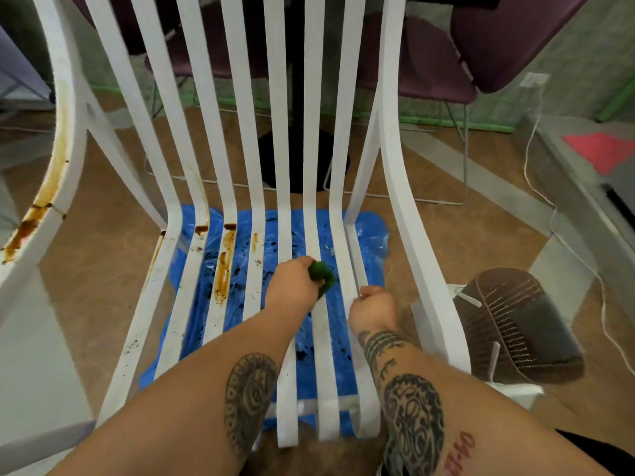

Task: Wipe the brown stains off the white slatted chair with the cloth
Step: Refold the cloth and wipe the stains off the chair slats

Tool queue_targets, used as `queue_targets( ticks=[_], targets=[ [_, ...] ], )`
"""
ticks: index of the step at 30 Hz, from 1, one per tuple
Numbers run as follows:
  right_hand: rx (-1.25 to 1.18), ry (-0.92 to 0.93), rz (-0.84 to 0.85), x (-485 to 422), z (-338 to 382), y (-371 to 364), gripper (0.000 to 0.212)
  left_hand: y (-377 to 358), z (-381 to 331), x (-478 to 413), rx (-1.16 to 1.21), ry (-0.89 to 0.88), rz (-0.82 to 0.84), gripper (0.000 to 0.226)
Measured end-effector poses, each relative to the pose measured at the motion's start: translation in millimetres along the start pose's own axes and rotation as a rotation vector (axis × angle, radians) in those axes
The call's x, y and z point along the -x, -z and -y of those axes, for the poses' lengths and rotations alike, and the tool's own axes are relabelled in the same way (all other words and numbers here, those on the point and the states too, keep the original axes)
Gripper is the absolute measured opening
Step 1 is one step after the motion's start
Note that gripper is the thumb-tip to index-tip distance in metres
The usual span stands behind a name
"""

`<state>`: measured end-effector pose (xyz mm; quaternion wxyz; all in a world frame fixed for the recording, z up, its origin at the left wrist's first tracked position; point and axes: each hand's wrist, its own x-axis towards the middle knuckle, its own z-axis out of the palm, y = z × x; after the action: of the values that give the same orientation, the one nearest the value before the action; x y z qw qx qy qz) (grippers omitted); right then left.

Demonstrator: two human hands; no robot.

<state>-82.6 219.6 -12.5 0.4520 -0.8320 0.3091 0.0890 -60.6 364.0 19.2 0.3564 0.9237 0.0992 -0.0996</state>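
Wiping step in hand; right-hand slats look clean, so seat judged part-done. Green cloth [322, 274] bunched and gripped in left hand [292, 286], pressed on middle seat slat of white slatted chair [313, 97]. Right hand [372, 304] curled round edge of right-side slat, chair apparently steadied by it. Brown stains [223, 269] seen on slats left of cloth; more along left armrest [44, 197]. Blue sheet [371, 231] spread on floor beneath. Next move judged: cloth to be carried leftward onto stained slats, firm pressure needed along each.
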Motion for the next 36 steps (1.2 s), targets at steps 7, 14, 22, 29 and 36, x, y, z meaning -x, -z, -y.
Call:
queue_targets(
  ticks=[7, 14, 22, 29, 36],
  targets=[
    [-0.056, -0.019, -0.067, -7.5, 14.2, -1.9, 0.039, 0.5, -4.9, 8.8, -0.382, -0.101, 0.219, 0.027],
    [-0.206, -0.039, -0.089, 13.5, 27.7, 6.1, 0.041, 1.4, -1.3, 78.3, -0.309, -0.071, 0.323, 0.038],
    [0.552, 0.312, 0.267, 79.2, 9.2, 31.8, 0.018, -1.3, 13.4, 141.9, -0.241, -0.035, 0.343, 0.021],
    [-0.192, 0.191, 0.540, 114.5, 6.9, 34.4, 0.048, 20.3, 10.1, 131.3, 1.037, 0.437, 0.181, 0.021],
    [-0.242, 0.217, 0.337, 73.3, 38.7, 36.0, 0.026, 39.1, 4.7, 106.0, 1.153, 0.509, 0.214, 0.026]
  ],
)
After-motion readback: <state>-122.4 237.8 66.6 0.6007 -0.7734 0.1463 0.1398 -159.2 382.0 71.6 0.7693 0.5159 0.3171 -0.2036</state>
